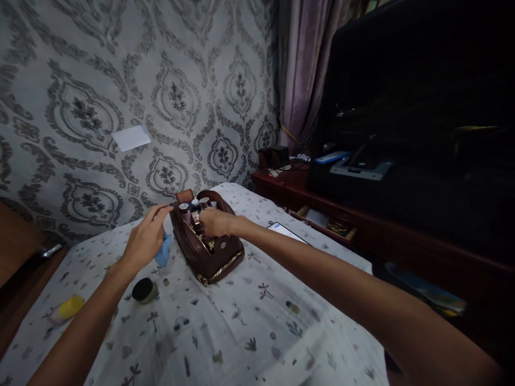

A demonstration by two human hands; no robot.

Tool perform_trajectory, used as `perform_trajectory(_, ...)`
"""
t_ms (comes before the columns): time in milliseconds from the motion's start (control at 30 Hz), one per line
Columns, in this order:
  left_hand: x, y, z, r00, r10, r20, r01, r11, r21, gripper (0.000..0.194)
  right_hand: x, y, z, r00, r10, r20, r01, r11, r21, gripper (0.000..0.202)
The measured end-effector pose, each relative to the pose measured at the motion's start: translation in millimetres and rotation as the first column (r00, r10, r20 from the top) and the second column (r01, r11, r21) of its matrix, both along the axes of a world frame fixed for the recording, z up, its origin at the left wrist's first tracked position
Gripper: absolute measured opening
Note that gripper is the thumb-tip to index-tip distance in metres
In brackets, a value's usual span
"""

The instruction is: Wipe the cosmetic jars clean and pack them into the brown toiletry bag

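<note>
A brown leather bag (193, 252) with a gold zip stands unzipped on the bed, holding several bottles, among them a silver-capped bottle (184, 210) and another silver-capped bottle (205, 202). My left hand (145, 240) pinches the bag's left rim with its fingertips. Under that palm a light blue cloth (163, 252) shows; whether the hand also grips it is unclear. My right hand (216, 222) reaches into the bag's mouth with curled fingers, and what they hold is hidden. A dark-lidded round jar (145, 290) lies below my left hand.
A yellow-capped container (70, 306) lies at the left on the patterned bedsheet (241, 332). A phone or tablet (287, 232) rests behind my right forearm. At the right stands a dark red desk (267, 185) with an open drawer (336, 225) and a large black screen (402, 107).
</note>
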State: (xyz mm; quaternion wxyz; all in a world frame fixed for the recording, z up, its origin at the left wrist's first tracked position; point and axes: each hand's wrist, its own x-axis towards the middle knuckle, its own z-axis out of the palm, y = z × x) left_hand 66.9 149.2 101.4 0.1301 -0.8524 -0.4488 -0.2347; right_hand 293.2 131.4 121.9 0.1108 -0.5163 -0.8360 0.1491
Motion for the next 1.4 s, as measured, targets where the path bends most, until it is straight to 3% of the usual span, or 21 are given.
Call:
perform_trajectory(100, -16, -14, -9.8, 0.994, 0.0, 0.109, 0.002, 1.0, -0.018, 0.042, 1, -14, 0.9, 0.998, -0.024, -0.064, 0.031, 0.994, 0.104, 0.027)
perform_trajectory(167, -28, -26, -21.3, 0.988, 0.016, 0.154, -0.01, 0.999, -0.044, 0.037, -2, -30, -7.3, 0.986, 0.028, -0.167, 0.013, 0.971, 0.239, 0.029)
perform_trajectory(300, -60, -49, -45.6, 0.948, 0.15, 0.279, -0.126, 0.987, -0.103, 0.036, -14, -66, -47.6, 0.921, 0.259, -0.291, -0.105, 0.884, 0.455, 0.02)
perform_trajectory(400, -87, -59, -57.4, 0.823, 0.315, 0.472, -0.256, 0.948, -0.187, 0.037, -20, -83, -81.8, 0.909, 0.297, -0.291, -0.095, 0.83, 0.55, 0.024)
perform_trajectory(500, -113, -63, -67.7, 0.668, 0.396, 0.63, -0.312, 0.918, -0.247, 0.035, -22, -88, -103.2, 0.907, 0.287, -0.307, -0.049, 0.799, 0.599, 0.025)
perform_trajectory(567, -123, -66, -76.9, 0.626, 0.415, 0.66, -0.325, 0.909, -0.263, 0.035, -26, -90, -110.1, 0.907, 0.271, -0.323, -0.005, 0.773, 0.635, 0.023)
perform_trajectory(633, -125, -70, -88.4, 0.635, 0.419, 0.649, -0.31, 0.908, -0.282, 0.037, -35, -92, -114.4, 0.907, 0.279, -0.314, -0.007, 0.758, 0.652, 0.022)
perform_trajectory(700, -119, -75, -101.5, 0.681, 0.398, 0.615, -0.267, 0.916, -0.298, 0.039, -49, -95, -118.5, 0.903, 0.339, -0.263, -0.113, 0.779, 0.617, 0.022)
perform_trajectory(800, -104, -82, -121.2, 0.795, 0.334, 0.507, -0.186, 0.929, -0.321, 0.043, -78, -95, -126.1, 0.885, 0.417, -0.208, -0.3, 0.851, 0.432, 0.019)
perform_trajectory(933, -95, -83, -140.0, 0.918, 0.23, 0.324, -0.133, 0.947, -0.294, 0.046, -116, -80, -138.6, 0.934, 0.223, -0.279, -0.186, 0.971, 0.151, 0.039)
perform_trajectory(1067, -101, -85, -144.8, 0.931, 0.178, 0.319, -0.09, 0.958, -0.272, 0.041, -135, -65, -155.1, 0.931, 0.094, -0.352, -0.083, 0.995, 0.047, 0.049)
perform_trajectory(1233, -98, -93, -145.0, 0.909, 0.101, 0.405, 0.019, 0.959, -0.282, 0.037, -134, -57, -172.8, 0.872, 0.2, -0.447, -0.189, 0.98, 0.068, 0.058)
perform_trajectory(1400, -89, -98, -141.0, 0.896, 0.03, 0.442, 0.073, 0.974, -0.213, 0.031, -127, -54, -173.3, 0.844, 0.23, -0.485, -0.217, 0.972, 0.084, 0.05)
